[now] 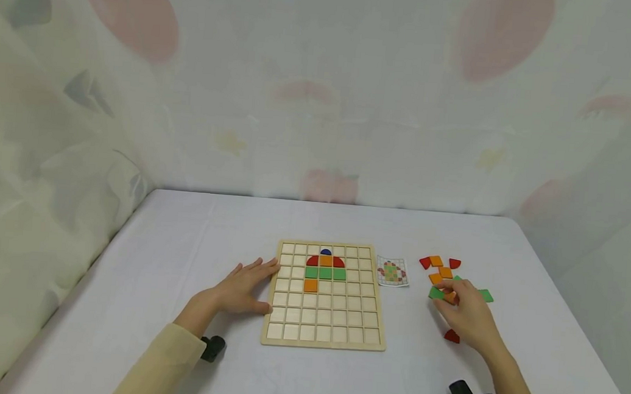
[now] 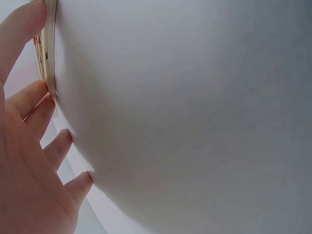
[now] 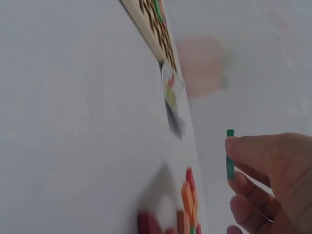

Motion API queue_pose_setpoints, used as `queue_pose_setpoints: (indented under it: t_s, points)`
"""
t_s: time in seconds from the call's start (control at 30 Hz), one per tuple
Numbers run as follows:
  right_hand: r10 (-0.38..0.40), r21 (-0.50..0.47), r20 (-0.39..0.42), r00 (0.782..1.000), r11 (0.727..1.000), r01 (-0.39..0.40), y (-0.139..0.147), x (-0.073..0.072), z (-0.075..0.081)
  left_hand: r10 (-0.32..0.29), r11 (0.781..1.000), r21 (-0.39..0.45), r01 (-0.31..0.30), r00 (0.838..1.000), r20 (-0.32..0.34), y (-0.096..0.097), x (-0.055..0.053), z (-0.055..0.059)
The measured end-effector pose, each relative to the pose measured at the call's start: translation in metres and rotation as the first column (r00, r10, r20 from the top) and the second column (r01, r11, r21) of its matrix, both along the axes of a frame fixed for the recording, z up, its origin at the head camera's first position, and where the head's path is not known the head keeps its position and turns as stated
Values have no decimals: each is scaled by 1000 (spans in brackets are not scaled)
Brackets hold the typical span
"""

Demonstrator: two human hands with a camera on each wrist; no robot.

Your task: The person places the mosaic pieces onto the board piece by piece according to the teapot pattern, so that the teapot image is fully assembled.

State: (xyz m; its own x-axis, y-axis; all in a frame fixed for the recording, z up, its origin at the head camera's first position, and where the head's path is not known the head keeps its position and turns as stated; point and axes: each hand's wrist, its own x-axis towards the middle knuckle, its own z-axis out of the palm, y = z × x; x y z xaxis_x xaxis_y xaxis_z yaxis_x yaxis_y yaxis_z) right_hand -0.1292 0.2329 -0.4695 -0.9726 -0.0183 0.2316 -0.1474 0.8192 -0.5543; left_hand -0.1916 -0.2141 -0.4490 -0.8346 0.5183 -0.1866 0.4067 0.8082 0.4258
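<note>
My left hand (image 1: pixel 239 289) lies with spread fingers along the left edge of a wooden grid board (image 1: pixel 321 344); its thumb and some fingertips touch the rim. On the board sit a blue piece (image 1: pixel 325 252), two red pieces (image 1: pixel 313 261) with an orange square between them, a row of green squares (image 1: pixel 325 273), and an orange square (image 1: pixel 311 286) below the row's left end. To the right, my right hand (image 1: pixel 469 317) pinches a green square tile (image 3: pixel 230 168) between thumb and fingers, raised above the loose pieces.
A pattern card (image 1: pixel 392 271) lies against the board's right side. Loose orange tiles (image 1: pixel 435 261), red pieces (image 1: pixel 455 263) and a green tile (image 1: pixel 487 295) are scattered around the right hand. One red piece (image 1: pixel 452 336) lies nearer. White cloth covers the table (image 1: pixel 209 226).
</note>
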Motion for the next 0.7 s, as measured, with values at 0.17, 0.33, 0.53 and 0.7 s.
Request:
queue_pose_setpoints:
  t_s: [0.17,0.33,0.53,0.7]
  points:
    - [58,-13,-52,997,998,-59,-26,-14,-1,-1,1000,-3,1,1000,-4,-1,-1,-1]
    - [86,-35,-23,996,996,-87,-51,-23,-2,7,1000,-7,-7,1000,-3,-1,0,-2]
    - [121,-66,9,993,991,-121,-80,-31,-4,12,1000,-12,-12,1000,2,-1,0,-2]
    - [159,-80,1,987,984,-159,-102,-36,-4,17,1000,-17,-17,1000,5,0,1,0]
